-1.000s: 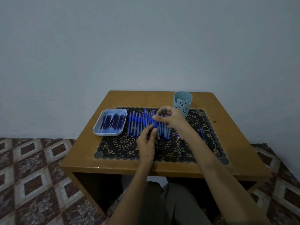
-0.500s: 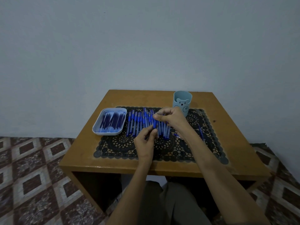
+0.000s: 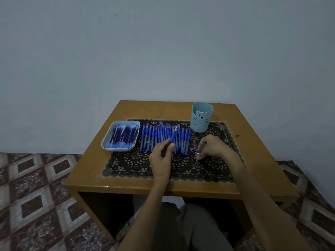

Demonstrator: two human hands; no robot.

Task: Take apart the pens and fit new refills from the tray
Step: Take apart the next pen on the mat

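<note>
A row of several blue pens [image 3: 154, 137] lies on the black lace mat [image 3: 137, 160]. My left hand [image 3: 160, 156] pinches an uncapped blue pen [image 3: 173, 136] with its tip pointing up and away, over the row. My right hand [image 3: 211, 147] is lowered onto the mat to the right of the row, its fingers curled round a small blue pen cap [image 3: 195, 151]. A white tray [image 3: 108, 142] with several dark blue refills [image 3: 123, 135] stands at the left of the mat.
A light blue cup with a bear face [image 3: 201, 117] stands at the back right of the mat. The small wooden table [image 3: 253, 160] stands against a plain wall. The floor around it is patterned tile. My knees are under the front edge.
My right hand has pulled away from the pen to the right and down onto the mat with the cap. The left hand keeps the pen, now uncapped.
</note>
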